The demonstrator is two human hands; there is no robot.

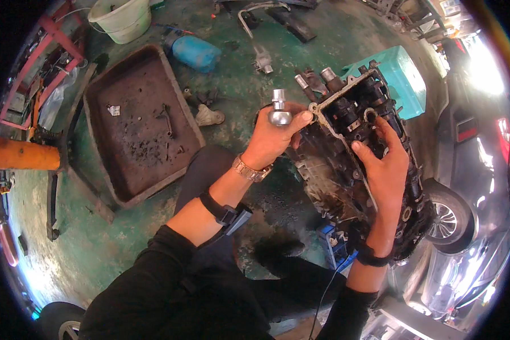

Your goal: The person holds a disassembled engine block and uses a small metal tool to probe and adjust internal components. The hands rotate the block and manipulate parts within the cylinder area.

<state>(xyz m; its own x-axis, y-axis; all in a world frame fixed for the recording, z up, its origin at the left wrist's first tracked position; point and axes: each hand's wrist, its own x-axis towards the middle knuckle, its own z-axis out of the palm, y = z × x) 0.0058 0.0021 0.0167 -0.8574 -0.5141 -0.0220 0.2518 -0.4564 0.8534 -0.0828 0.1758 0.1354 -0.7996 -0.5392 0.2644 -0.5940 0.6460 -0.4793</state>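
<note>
My left hand (pixel 272 136) is closed round a ratchet wrench (pixel 280 117), whose shiny round head and silver socket stand up above the fist. Most of its handle is hidden by the hand. That thumb points toward the corner of a dark, oily engine (pixel 354 164) with its top uncovered. Over the engine, my right hand (pixel 385 164) reaches in with thumb and forefinger spread. Its forefinger touches or nearly touches a small ring-shaped part (pixel 370 115) in the engine's top. The other fingers of that hand are partly hidden.
A rusty tray (pixel 106 170) with loose bolts and dark grit lies left. Beyond are a blue container (pixel 195 52) and a pale bucket (pixel 120 22). A teal crate (pixel 405 79) stands behind the engine, a blue box (pixel 335 245) beside it. A car (pixel 470 141) is at right.
</note>
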